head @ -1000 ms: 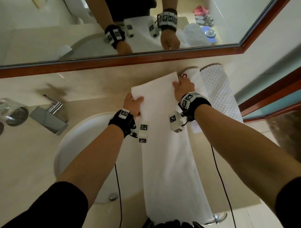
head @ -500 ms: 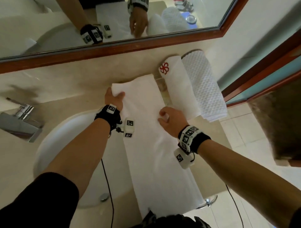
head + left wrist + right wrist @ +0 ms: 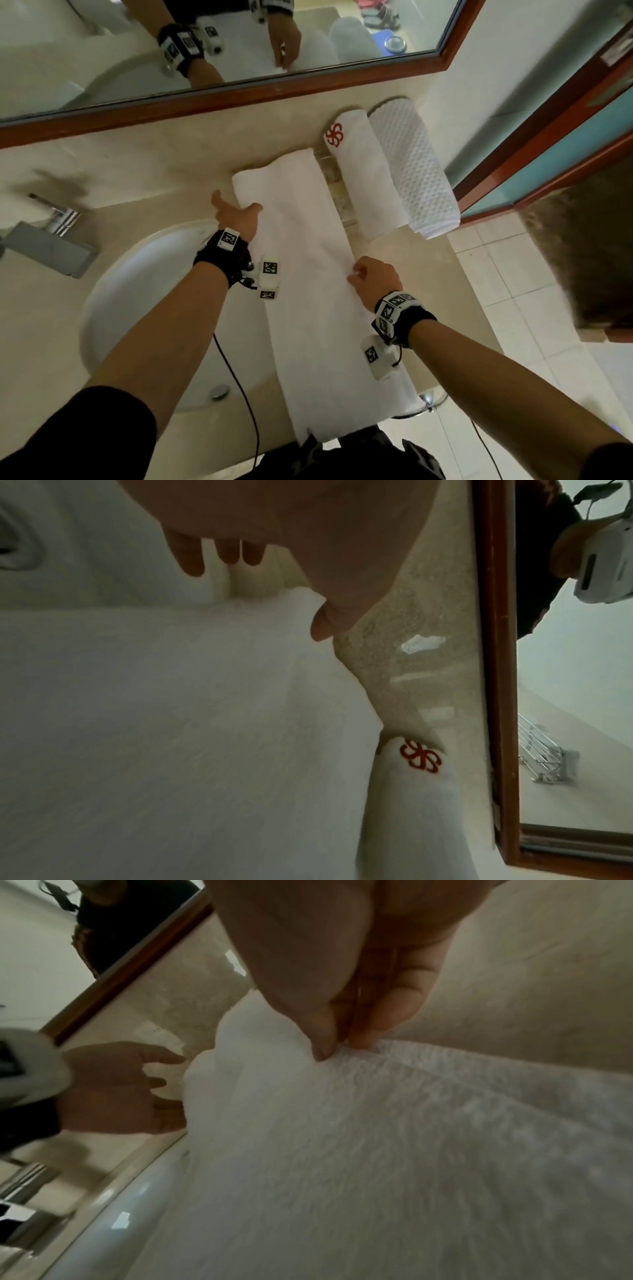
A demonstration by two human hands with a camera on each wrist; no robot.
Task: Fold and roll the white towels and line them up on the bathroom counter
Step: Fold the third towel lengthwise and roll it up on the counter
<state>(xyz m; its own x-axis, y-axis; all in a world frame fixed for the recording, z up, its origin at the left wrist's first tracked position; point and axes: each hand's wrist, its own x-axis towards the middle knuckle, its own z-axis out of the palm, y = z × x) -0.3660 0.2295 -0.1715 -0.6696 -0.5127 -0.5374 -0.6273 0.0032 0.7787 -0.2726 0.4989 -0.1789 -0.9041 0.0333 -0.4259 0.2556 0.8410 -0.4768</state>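
White towel (image 3: 308,291) lies along the counter (image 3: 154,171); left hand (image 3: 236,214) spread at its left edge; right hand (image 3: 375,282) pinches its right edge.

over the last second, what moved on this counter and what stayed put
The right hand left the long towel's far corner, slid back along its right edge and pinches it midway. The left hand opened beside the left edge. The logo roll and waffle towel stayed.
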